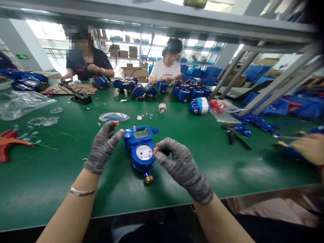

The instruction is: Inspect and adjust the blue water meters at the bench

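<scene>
A blue water meter (141, 150) with a white round dial and a brass end fitting lies on the green table (177, 158) in front of me. My left hand (103, 145), in a grey knit glove, grips the meter's upper left corner with curled fingers. My right hand (179, 162), gloved the same way, has its fingers bent and pinched against the meter's right side. Small blue parts (154, 130) lie just beyond the meter.
Two people sit at the far side among many blue meters (138, 89). Another person's hand (307, 146) works at the right edge. Pliers (234, 136), a tape roll (162, 108), plastic bags (113, 116) and an orange tool (10, 141) lie around.
</scene>
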`<state>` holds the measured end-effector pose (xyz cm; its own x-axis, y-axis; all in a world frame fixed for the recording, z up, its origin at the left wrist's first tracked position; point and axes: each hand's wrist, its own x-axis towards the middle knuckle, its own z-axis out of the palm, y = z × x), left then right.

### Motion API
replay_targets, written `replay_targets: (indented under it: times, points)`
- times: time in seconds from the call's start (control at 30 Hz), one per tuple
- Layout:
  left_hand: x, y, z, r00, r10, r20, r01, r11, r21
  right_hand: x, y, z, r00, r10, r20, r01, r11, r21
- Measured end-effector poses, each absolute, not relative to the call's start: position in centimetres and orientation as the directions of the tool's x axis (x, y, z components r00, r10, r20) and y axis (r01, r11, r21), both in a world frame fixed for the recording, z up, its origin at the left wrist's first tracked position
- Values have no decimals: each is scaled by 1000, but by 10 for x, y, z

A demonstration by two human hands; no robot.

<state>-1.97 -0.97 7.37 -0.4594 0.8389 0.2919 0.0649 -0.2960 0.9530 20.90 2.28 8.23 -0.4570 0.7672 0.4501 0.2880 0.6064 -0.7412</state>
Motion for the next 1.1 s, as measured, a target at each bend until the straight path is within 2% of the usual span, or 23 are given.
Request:
replay_targets:
  times: [0.1, 0.2, 0.3, 0.43, 0.63, 0.9, 1.0, 1.1]
  points:
    - [-28, 6, 55, -317, 931, 181, -28, -200, 979, 171, 37, 79, -526, 757, 387, 411, 624, -664]
    - [-21, 5, 48, -222, 965, 139, -78, -160, 984, 144, 40, 78, -585, 736, 340, 505, 659, -557]
    - [-19, 2, 48, -184, 977, 106, -119, -129, 984, 133, 40, 82, -605, 739, 296, 581, 665, -469]
    - [-24, 4, 48, -174, 981, 82, -152, -109, 982, 130, 40, 89, -627, 748, 218, 635, 653, -413]
    - [-26, 4, 48, -171, 981, 90, -162, -118, 980, 127, 39, 92, -660, 715, 231, 628, 694, -352]
    - [-24, 3, 50, -171, 977, 125, -146, -150, 978, 143, 40, 101, -847, 435, 304, 386, 898, -210]
    - [-22, 2, 52, -197, 974, 114, -132, -142, 981, 145, 38, 101, -854, 430, 292, 388, 901, -193]
    - [-22, 2, 52, -241, 966, 93, -105, -121, 987, 145, 35, 103, -843, 498, 204, 461, 864, -204]
